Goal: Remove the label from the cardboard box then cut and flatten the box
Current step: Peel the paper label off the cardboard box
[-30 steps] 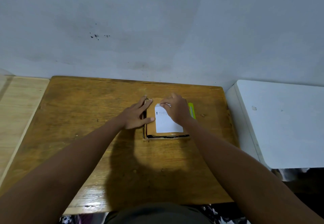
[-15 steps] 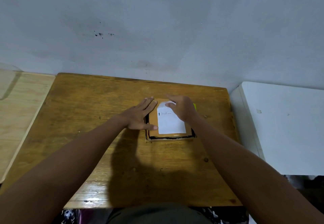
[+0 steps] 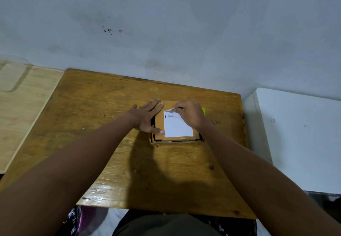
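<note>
A small brown cardboard box (image 3: 159, 125) lies flat on the wooden table (image 3: 103, 117), toward its far right. A white label (image 3: 177, 126) covers most of the box's top. My left hand (image 3: 147, 117) presses flat on the box's left side, fingers straight and the thumb touching the label's left edge. My right hand (image 3: 190, 114) pinches the label's far corner, which is lifted and curled up off the cardboard. A yellow-green object (image 3: 203, 110), mostly hidden, peeks out behind my right hand.
A white cabinet top (image 3: 299, 136) stands just right of the table. A pale wooden surface (image 3: 24, 106) adjoins it on the left. The grey wall (image 3: 166, 32) runs along the table's far edge. My lap is below the near edge.
My right hand has gone from picking at the label's far corner to pinching it, and the corner now stands lifted off the box. The left hand stays pressed on the box.
</note>
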